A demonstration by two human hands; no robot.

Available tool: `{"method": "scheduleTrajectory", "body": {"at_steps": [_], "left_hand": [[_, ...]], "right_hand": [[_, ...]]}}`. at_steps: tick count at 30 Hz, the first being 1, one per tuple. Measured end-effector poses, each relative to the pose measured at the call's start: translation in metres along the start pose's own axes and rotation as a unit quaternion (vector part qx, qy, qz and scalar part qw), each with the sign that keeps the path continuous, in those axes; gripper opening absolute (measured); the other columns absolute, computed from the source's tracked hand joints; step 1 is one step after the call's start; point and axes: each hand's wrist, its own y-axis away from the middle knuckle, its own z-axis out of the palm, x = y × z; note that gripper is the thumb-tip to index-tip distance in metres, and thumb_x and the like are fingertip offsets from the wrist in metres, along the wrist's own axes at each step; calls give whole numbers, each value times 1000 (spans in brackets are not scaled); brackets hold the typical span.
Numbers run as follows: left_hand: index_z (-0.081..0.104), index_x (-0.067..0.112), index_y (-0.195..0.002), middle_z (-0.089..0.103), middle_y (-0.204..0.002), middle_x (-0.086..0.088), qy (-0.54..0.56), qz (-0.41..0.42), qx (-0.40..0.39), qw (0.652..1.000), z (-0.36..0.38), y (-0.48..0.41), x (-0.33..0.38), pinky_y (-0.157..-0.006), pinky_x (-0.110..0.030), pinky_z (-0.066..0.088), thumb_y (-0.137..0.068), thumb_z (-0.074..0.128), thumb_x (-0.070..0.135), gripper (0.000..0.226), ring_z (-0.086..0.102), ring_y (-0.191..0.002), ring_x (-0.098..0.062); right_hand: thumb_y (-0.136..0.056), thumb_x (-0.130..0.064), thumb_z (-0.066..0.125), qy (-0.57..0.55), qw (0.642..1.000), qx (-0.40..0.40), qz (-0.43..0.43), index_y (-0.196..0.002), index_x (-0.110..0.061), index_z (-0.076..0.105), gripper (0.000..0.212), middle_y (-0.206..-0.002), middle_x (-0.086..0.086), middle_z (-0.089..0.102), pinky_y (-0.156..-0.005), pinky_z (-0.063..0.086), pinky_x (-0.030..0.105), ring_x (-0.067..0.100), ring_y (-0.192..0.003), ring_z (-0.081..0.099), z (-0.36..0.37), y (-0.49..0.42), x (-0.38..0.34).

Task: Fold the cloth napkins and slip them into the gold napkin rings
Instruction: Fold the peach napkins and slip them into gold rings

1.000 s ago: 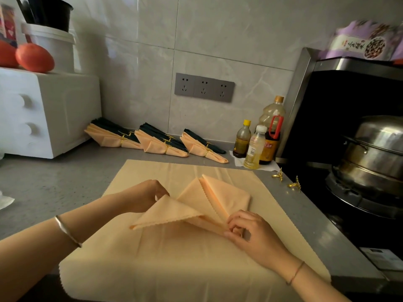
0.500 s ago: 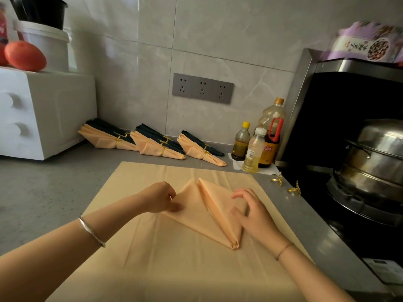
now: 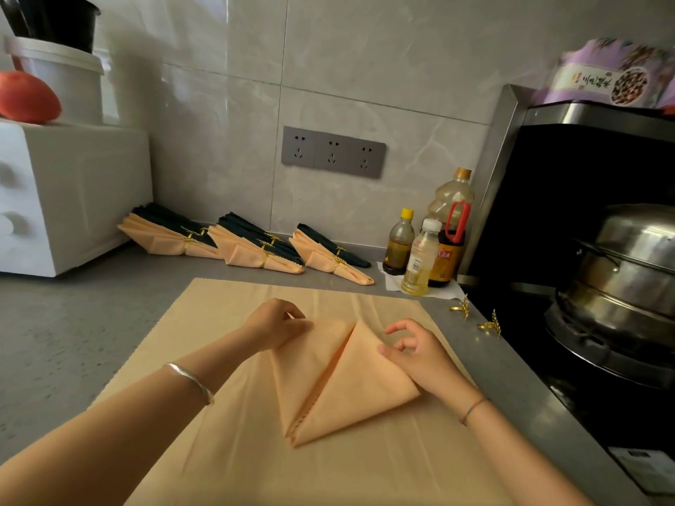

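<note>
Peach undercloth (image 3: 219, 451); folded peach napkin (image 3: 347, 388) centred on it, long axis front-to-back, point toward person. L hand (image 3: 274, 326) at its top-left corner, grip unclear; R hand (image 3: 420, 354) rests on right flap, fingers loose, empty. Two gold napkin rings (image 3: 461, 308) lie to the right, nearer R hand.

We see a soft, matt cloth napkin (image 3: 339, 381), shiny gold metal rings (image 3: 489, 325), a shiny steel pot (image 3: 628, 264) and glossy wall tiles (image 3: 365, 60).
</note>
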Motion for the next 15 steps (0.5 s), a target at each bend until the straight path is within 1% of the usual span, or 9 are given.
{"method": "scheduleTrajectory", "body": {"at_steps": [2,4,5,6,7,8,10,12,15], "left_hand": [[66,20,-108,62,-117,-2,17,-11,9,1000,7,-1,1,-77,-22,43,-92,59,37,24,54,-96,-13],[63,24,-114,60,-122,-1,3,-13,38,999,13,4,3,-81,-24,45,-92,58,37,26,53,-101,-14],[58,25,-123,56,-129,-2,-24,-7,59,998,15,10,4,-88,-27,44,-93,57,38,33,51,-110,-16],[49,25,-134,47,-140,-2,-53,-3,74,996,17,17,6,-98,-32,40,-93,55,40,44,44,-124,-19],[35,23,-144,34,-150,-4,-72,-8,75,994,20,27,9,-108,-35,32,-93,53,43,57,33,-136,-22],[20,20,-150,18,-157,-5,-81,-19,61,995,22,38,14,-115,-38,22,-94,49,48,69,19,-144,-24],[-5,13,-152,-7,-160,-7,-90,-40,18,995,29,60,21,-119,-38,8,-93,38,58,85,-3,-147,-26],[-15,8,-150,-16,-159,-8,-85,-43,-16,995,37,80,26,-119,-36,2,-92,31,64,92,-13,-146,-24],[-20,4,-147,-24,-156,-9,-80,-33,-58,995,43,101,32,-118,-34,-3,-93,30,62,94,-20,-145,-24]], "right_hand": [[-84,-20,69,-1,1000,0,-4,-98,-25,51,23,-66,-2,62,-58,44,19,9,-61,58,0,3,-4],[-84,-24,68,19,1000,-1,5,-97,-29,48,24,-68,-1,63,-62,45,22,11,-65,60,1,1,-4],[-84,-26,68,28,999,1,14,-95,-31,46,25,-69,-1,63,-64,47,25,13,-68,61,3,-2,-3],[-83,-29,68,33,999,3,24,-95,-33,45,26,-70,-1,63,-67,48,28,15,-70,61,5,-5,-1],[-83,-30,69,34,999,4,33,-95,-32,45,27,-72,-1,63,-70,49,31,17,-72,62,7,-7,0],[-82,-31,69,30,999,6,40,-97,-31,45,28,-73,0,63,-71,49,32,17,-73,61,9,-9,2],[-83,-27,69,16,999,15,43,-100,-27,47,28,-75,1,60,-72,47,31,17,-74,59,14,-13,2],[-84,-19,67,-4,999,39,32,-98,-26,49,24,-76,1,58,-71,45,29,16,-74,56,19,-14,0],[-85,-13,63,-16,996,90,12,-95,-25,51,20,-76,0,57,-67,42,26,16,-74,55,28,-14,-1]]}}
